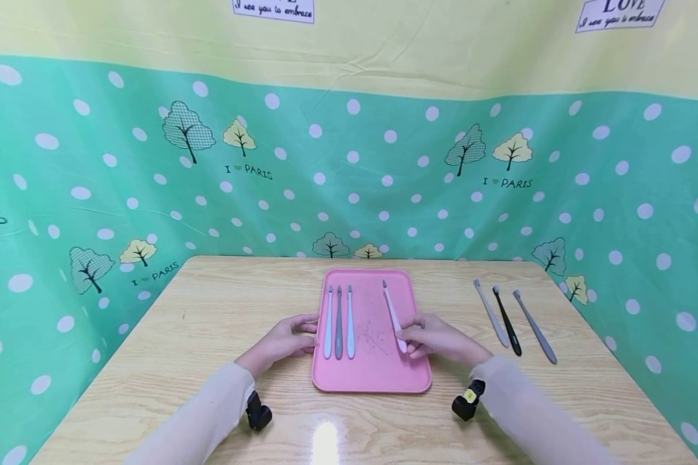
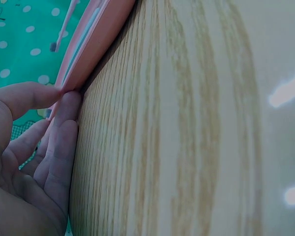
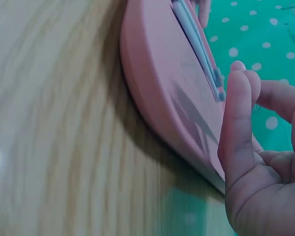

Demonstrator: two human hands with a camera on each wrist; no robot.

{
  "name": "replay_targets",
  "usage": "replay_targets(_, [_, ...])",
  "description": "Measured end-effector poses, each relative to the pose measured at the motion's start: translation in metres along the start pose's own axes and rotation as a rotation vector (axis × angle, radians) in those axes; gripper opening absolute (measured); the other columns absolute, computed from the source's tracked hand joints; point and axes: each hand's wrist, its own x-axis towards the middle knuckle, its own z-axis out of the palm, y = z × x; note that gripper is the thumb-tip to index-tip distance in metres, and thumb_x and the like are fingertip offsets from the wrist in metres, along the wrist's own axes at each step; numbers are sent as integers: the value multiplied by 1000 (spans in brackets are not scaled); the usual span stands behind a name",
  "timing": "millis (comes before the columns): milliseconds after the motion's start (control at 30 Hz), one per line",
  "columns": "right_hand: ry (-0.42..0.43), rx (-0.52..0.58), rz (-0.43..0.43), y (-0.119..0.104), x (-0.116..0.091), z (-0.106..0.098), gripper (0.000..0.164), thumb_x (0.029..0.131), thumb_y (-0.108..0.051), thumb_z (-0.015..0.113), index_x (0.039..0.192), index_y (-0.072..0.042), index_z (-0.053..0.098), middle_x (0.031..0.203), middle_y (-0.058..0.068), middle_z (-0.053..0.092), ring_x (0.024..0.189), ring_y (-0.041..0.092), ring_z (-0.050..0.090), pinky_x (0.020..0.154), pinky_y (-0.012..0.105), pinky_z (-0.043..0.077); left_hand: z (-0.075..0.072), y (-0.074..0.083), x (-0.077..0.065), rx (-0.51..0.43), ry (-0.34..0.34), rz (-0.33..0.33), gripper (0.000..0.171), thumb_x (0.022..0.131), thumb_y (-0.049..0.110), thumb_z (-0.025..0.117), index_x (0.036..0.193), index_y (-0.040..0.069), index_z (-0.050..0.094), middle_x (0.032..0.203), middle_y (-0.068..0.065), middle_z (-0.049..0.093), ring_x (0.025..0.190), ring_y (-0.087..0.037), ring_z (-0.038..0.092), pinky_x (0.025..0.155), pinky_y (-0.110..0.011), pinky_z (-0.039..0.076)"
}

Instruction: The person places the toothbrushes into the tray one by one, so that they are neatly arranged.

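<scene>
A pink tray (image 1: 360, 381) lies on the table, and my left hand (image 1: 286, 339) holds its left rim between thumb and fingers. In the left wrist view the thumb (image 2: 34, 95) meets the rim, with fingers against the side wall. My right hand (image 1: 436, 337) pinches the handle end of a pale pink toothbrush (image 1: 392, 310) over the tray's right part, its head pointing away. On the tray's left lie a pale blue toothbrush (image 1: 328, 326), a grey toothbrush (image 1: 339, 326) and another pale blue toothbrush (image 1: 350, 326), side by side. In the right wrist view, fingers hide the pinched handle.
Right of the tray, on the wooden table (image 1: 221, 297), lie a light grey toothbrush (image 1: 491, 314), a black toothbrush (image 1: 507, 321) and a darker grey toothbrush (image 1: 535, 326). A green dotted curtain (image 1: 349, 174) hangs behind the table and along both sides.
</scene>
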Motion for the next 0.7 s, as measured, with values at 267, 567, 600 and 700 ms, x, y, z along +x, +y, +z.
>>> replay_targets(267, [19,1,24,-4,12,22,39,95,-14,68,120,12,53,87,15,68,69,13,64,68,27,60,-1,0,0,-2,-5,2,67,88,16,75,149,7,47,124,-12,59,92,-24,71,80,-38,58])
replay_targets(567, [35,-33,17,-8,23,41,40,93,-17,72,117,12,57,86,17,69,68,15,67,69,34,61,-1,1,-1,-2,3,-9,66,88,17,76,148,9,49,124,-11,59,92,-23,70,80,-38,58])
replay_targets(600, [38,-38,16,-8,24,42,41,92,-17,73,117,12,57,85,17,70,68,15,67,69,34,61,-1,1,-1,-1,2,-7,66,88,17,76,148,9,49,124,-11,59,92,-23,70,80,-38,58])
replay_targets(700, [52,-53,12,-8,27,47,42,92,-17,74,117,13,58,84,16,69,68,15,68,68,33,61,-1,1,-1,3,0,-5,66,89,17,76,148,9,49,123,-11,59,92,-22,71,79,-37,58])
